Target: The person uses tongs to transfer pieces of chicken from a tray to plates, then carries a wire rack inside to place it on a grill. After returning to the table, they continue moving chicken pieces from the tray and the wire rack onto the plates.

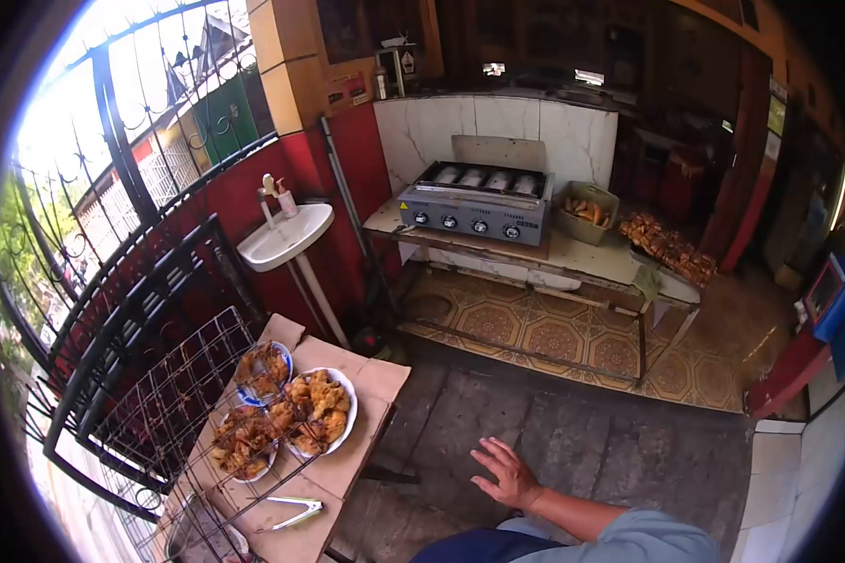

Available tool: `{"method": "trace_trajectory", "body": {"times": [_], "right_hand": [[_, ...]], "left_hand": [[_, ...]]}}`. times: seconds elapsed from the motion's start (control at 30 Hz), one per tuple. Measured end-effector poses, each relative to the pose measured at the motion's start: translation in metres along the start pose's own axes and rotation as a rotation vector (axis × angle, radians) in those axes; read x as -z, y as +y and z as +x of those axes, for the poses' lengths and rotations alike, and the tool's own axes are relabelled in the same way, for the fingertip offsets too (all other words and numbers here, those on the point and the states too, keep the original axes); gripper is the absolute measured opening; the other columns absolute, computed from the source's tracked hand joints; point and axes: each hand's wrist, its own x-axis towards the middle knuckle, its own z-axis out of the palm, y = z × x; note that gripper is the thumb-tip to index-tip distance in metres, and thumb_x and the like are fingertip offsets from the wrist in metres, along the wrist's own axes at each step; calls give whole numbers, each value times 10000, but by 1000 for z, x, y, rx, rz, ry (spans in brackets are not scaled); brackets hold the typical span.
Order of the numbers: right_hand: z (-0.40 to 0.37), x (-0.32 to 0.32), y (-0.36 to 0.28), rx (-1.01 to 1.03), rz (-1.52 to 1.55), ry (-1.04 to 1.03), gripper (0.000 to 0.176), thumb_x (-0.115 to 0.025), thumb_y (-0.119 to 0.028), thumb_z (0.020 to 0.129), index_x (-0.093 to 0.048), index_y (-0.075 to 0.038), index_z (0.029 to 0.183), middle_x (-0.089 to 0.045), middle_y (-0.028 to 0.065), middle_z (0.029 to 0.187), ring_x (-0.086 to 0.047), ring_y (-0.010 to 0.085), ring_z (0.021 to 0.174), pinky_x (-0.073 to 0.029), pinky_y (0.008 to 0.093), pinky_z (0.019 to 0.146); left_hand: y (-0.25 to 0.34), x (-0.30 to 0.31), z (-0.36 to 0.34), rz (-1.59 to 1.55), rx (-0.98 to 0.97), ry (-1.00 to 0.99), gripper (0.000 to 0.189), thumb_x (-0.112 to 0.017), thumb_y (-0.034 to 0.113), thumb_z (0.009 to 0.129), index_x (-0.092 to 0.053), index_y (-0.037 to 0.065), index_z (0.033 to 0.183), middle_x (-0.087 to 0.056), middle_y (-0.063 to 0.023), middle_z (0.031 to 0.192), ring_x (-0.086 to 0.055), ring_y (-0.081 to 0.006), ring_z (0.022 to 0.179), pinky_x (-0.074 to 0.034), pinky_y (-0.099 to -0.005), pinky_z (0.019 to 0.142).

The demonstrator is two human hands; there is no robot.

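Observation:
My right hand (pixel 509 477) hangs over the dark floor, fingers spread and holding nothing; a blue-grey sleeve covers the upper arm. My left hand is out of view. Nearest to the right hand, on the left, is a small table topped with cardboard (pixel 366 375). On it stand a white plate of fried chicken (pixel 321 413), a second plate of fried pieces (pixel 244 443) and a blue-rimmed plate of darker fried food (pixel 263 371). Metal tongs (pixel 296 513) lie on the cardboard near its front. A wire rack (pixel 160 403) stands over the left part of the table.
A gas grill (pixel 474 206) sits on a bench along the back, beside a square container (pixel 587 214) with yellowish-brown pieces and a heap of browned skewers or meat (pixel 667 246). A white sink (pixel 286 236) stands by the red wall, near a black metal railing (pixel 150 310).

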Motion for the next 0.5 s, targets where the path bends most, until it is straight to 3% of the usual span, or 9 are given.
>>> {"method": "trace_trajectory", "body": {"times": [0.07,0.1,0.13,0.17,0.2,0.23,0.37,0.5], "right_hand": [[-24,45,43,-189,-74,-18,516,-702,-283,849,-566,-72,1299,-468,201,1386,-434,379,1294,-389,441,1060],[-35,65,62,-186,-77,-14,516,-702,-283,849,-566,-72,1299,-468,201,1386,-434,379,1294,-389,441,1060],[-46,84,80,-301,-79,-11,517,-697,-288,850,-564,-68,1299,-462,198,1392,-440,378,1286,-395,436,1055],[-54,100,96,-416,-80,-9,519,-693,-292,851,-562,-63,1298,-456,195,1399,-446,376,1277,-401,430,1049],[-61,115,109,-417,-80,-5,519,-693,-292,851,-562,-63,1298,-456,195,1399,-446,376,1277,-401,430,1049],[-68,128,120,-490,-101,16,520,-688,-296,853,-561,-61,1299,-449,193,1405,-449,375,1272,-405,427,1044],[-87,149,166,-684,-120,32,521,-681,-307,858,-559,-64,1303,-440,184,1417,-454,368,1267,-409,420,1038],[-93,138,209,-781,-97,-7,523,-680,-310,860,-556,-70,1308,-418,179,1436,-446,378,1273,-411,424,1035]], "left_hand": [[3,-89,-3,40,-10,33,286,-588,380,939,-624,115,1038,-646,-1,847,-550,-105,663,-396,-237,536],[-7,-92,20,20,-14,-236,264,-564,342,964,-625,94,1033,-636,-16,754,-537,-114,560,-394,-228,464],[-8,-133,24,51,1,-172,254,-544,310,982,-622,76,1039,-615,-17,679,-509,-116,480,-381,-223,407],[-13,-152,36,79,14,-244,259,-558,318,974,-625,73,1029,-613,-36,705,-524,-110,514,-376,-221,415],[-17,-158,61,61,50,-410,276,-560,295,971,-628,58,1094,-665,-95,824,-623,-189,673,-497,-289,540],[-19,-201,58,192,-16,-233,384,-512,433,958,-569,61,1029,-503,-11,603,-434,-132,392,-362,-265,365],[-33,-305,99,263,-30,-405,358,-515,416,959,-587,67,995,-516,-16,591,-438,-140,371,-357,-253,351],[-39,-404,148,343,-27,-593,356,-520,380,974,-593,34,1024,-524,-34,634,-471,-140,449,-412,-267,402]]}}
